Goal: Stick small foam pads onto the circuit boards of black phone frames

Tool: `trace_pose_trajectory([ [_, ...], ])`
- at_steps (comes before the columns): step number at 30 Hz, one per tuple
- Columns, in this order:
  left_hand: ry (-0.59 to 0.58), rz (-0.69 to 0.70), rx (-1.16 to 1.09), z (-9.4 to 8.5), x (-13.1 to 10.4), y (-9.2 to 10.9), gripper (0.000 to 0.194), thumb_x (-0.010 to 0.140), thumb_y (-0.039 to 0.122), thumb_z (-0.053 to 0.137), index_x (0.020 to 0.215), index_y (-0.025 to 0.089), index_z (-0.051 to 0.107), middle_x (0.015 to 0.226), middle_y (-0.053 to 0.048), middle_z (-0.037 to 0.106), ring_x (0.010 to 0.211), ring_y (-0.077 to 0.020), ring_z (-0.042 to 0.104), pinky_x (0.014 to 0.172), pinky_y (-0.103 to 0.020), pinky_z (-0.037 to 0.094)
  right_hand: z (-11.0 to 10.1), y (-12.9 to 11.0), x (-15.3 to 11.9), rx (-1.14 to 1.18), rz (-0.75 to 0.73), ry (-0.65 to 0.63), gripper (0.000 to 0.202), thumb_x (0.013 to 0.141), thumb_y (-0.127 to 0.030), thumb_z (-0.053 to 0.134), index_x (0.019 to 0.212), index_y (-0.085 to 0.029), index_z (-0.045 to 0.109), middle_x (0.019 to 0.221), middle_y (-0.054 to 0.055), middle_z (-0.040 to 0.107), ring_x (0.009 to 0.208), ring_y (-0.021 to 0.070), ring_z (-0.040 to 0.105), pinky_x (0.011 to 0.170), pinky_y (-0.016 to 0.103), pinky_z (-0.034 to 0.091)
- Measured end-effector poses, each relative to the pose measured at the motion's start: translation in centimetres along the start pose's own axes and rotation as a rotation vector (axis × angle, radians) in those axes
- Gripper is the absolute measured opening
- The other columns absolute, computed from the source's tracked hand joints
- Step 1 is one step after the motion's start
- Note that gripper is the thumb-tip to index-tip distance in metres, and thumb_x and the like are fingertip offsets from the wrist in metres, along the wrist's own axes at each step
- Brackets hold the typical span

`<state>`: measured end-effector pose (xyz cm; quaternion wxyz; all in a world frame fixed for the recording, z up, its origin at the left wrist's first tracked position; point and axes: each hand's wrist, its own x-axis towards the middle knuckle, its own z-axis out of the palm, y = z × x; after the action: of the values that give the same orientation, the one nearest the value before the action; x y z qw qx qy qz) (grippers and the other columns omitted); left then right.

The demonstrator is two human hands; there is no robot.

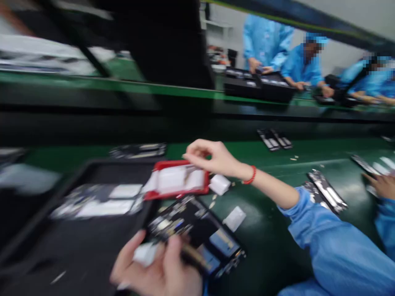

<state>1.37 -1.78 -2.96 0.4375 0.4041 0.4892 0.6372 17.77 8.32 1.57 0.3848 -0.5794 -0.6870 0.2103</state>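
Note:
My left hand (163, 267) is closed around the lower left edge of an opened phone (210, 230), tilted, with its circuit board and inner parts exposed. A small white piece (145, 254) shows at the fingers of that hand; motion blur hides what it is. My right hand (212, 156), a red bracelet on its wrist, is over the right end of a red tray (207, 187) holding white sheets or pads (173, 179). Its fingers are curled into a pinch, and anything between them is too blurred to make out.
A black tray (92, 242) with phone parts (101, 201) stands at left. White pieces (234, 218) and several phone assemblies (327, 191) lie on the green bench. A co-worker's hand (382, 185) is at right. Behind a dark ledge, people in blue work with black trays (259, 92).

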Motion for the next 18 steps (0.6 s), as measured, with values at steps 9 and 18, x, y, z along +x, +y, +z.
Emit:
trace_pose_trajectory([
  [9, 0.095, -0.163, -0.103, -0.4, 1.0, 0.4, 0.055, 0.085, 0.038, 0.071, 0.138, 0.026, 0.06, 0.084, 0.0, 0.068, 0.063, -0.0135, 0.063, 0.057, -0.023, 0.052, 3.6, 3.2, 3.5, 0.002, -0.122, -0.205, 0.022, 0.081, -0.013, 0.074, 0.063, -0.02, 0.064, 0.068, 0.002, 0.067, 0.078, 0.0211, 0.064, 0.077, 0.032, 0.044],
  [18, -0.009, -0.027, 0.007, 0.1, -0.7, 2.3, 0.042, 0.092, 0.043, 0.071, 0.127, 0.022, 0.065, 0.066, 0.005, 0.064, 0.041, -0.0069, 0.052, 0.044, -0.018, 0.048, -2.2, -3.9, -7.4, 0.127, -0.11, 0.333, 0.01, 0.094, -0.022, 0.068, 0.091, -0.03, 0.073, 0.105, 0.003, 0.074, 0.104, 0.0235, 0.071, 0.093, 0.043, 0.058],
])
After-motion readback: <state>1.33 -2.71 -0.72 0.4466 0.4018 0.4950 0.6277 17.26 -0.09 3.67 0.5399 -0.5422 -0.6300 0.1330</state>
